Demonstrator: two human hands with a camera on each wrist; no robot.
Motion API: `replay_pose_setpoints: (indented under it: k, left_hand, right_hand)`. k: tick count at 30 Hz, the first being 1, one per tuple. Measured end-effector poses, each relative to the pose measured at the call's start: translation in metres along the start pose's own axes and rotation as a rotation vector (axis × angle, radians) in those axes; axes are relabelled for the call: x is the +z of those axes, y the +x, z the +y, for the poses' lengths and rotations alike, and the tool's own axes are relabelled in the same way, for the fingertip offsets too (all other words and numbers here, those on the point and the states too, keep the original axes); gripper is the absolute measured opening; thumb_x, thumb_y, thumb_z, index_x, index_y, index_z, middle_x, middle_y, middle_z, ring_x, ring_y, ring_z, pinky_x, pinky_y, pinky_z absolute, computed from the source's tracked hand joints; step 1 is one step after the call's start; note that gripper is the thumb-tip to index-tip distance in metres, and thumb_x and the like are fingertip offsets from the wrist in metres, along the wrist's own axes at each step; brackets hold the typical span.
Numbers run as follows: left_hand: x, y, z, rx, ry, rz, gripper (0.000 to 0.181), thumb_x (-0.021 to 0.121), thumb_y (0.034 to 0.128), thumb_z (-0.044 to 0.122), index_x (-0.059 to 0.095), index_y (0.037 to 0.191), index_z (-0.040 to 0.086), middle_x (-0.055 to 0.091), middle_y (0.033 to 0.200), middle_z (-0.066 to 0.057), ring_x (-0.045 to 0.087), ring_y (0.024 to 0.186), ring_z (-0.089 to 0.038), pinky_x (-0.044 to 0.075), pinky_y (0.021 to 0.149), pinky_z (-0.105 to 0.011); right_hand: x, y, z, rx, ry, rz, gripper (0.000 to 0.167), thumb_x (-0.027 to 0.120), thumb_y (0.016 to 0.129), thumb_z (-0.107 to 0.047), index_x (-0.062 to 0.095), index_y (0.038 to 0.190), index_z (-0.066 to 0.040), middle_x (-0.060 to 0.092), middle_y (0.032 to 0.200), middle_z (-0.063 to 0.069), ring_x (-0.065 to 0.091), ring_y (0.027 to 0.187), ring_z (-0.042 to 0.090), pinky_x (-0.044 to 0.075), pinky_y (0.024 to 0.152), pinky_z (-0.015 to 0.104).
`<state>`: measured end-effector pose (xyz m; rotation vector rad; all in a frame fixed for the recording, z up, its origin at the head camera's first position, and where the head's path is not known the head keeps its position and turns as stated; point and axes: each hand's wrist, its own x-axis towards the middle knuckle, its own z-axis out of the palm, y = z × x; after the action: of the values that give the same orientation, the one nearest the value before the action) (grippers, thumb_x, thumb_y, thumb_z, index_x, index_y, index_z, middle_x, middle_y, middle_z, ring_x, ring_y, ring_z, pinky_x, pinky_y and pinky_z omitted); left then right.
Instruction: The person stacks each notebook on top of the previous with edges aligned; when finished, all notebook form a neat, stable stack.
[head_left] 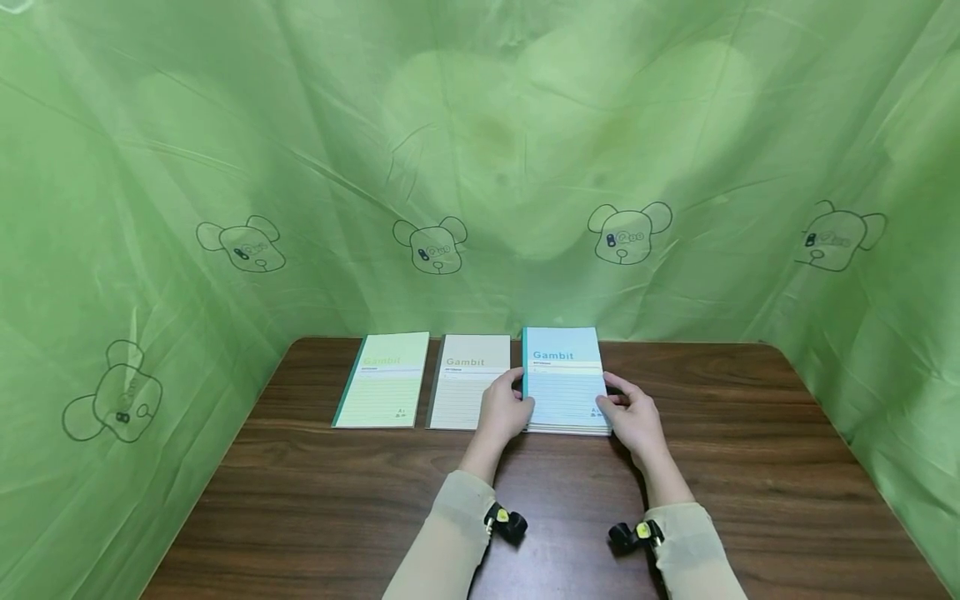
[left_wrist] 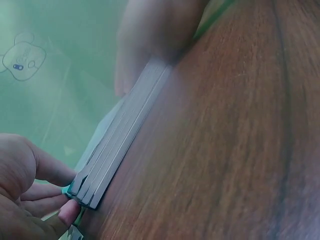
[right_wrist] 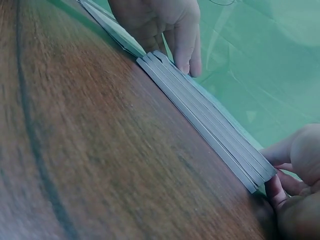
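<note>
Several blue "Gambit" notebooks point(head_left: 564, 392) lie in a neat stack on the table, their page edges facing the wrist cameras. My left hand point(head_left: 504, 410) grips the stack at its left spine edge, thumb on the top cover. On the opposite edge my right hand point(head_left: 637, 423) holds the near right corner with thumb and fingers. In the right wrist view the right hand point(right_wrist: 302, 175) is at the stack's corner, and the left hand point(right_wrist: 167, 30) is at the far end. The stack's lowest notebook seems to rest on the wood.
Left of the stack lie a grey notebook point(head_left: 465, 400) and, further left, a green notebook point(head_left: 382, 387), both flat. The brown wooden table point(head_left: 330, 517) extends in front and on both sides. Behind it hangs a green curtain point(head_left: 517, 167) with bear outlines.
</note>
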<state>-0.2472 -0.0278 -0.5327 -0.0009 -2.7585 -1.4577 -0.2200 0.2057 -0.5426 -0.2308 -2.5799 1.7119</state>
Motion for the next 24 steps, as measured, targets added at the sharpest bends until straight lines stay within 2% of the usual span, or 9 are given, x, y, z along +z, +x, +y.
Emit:
replay_pose_setpoints:
  k: [10,14,16,19,24]
  left_hand:
    - [-0.005,-0.002,0.0,0.022,-0.022,-0.024,0.056,0.07,0.0938,0.004,0.065,0.149,0.003,0.074,0.115,-0.013,0.065,0.093,-0.017,0.058,0.085,-0.04]
    - [-0.009,0.001,-0.005,0.02,-0.067,-0.058,0.054,0.073,0.0969,0.011,0.065,0.15,0.004,0.073,0.131,-0.013,0.067,0.095,-0.014,0.059,0.083,-0.038]
    - [-0.014,0.003,-0.007,0.02,-0.098,-0.081,0.052,0.074,0.0992,0.014,0.064,0.15,0.004,0.07,0.141,-0.013,0.07,0.098,-0.014,0.061,0.084,-0.037]
    - [-0.026,0.004,-0.009,0.037,-0.12,-0.101,0.051,0.074,0.1017,0.016,0.064,0.15,0.004,0.068,0.146,-0.013,0.073,0.103,-0.018,0.062,0.087,-0.04]
    - [-0.05,0.009,-0.015,0.075,-0.067,-0.073,0.05,0.074,0.1023,0.018,0.064,0.149,0.004,0.069,0.146,-0.012,0.074,0.107,-0.024,0.061,0.094,-0.044]
  right_hand:
    - [0.001,0.001,0.001,-0.001,-0.003,0.028,0.05,0.071,0.107,-0.014,0.061,0.155,-0.008,0.07,0.13,0.023,0.064,0.116,0.029,0.051,0.08,0.019]
    - [0.003,0.0,-0.003,-0.001,-0.001,0.047,0.05,0.07,0.106,-0.013,0.062,0.154,-0.008,0.067,0.139,0.021,0.063,0.119,0.029,0.05,0.08,0.018]
    - [0.004,-0.001,-0.006,-0.014,-0.01,0.073,0.051,0.071,0.104,-0.013,0.062,0.154,-0.007,0.066,0.144,0.019,0.063,0.121,0.03,0.049,0.083,0.019]
    - [0.006,-0.003,-0.013,-0.041,-0.034,0.123,0.052,0.073,0.102,-0.013,0.062,0.153,-0.007,0.067,0.146,0.016,0.064,0.121,0.032,0.046,0.089,0.022]
    - [0.013,-0.006,-0.026,-0.074,-0.019,0.166,0.051,0.075,0.1,-0.012,0.064,0.15,-0.008,0.07,0.143,0.014,0.066,0.116,0.029,0.046,0.089,0.022]
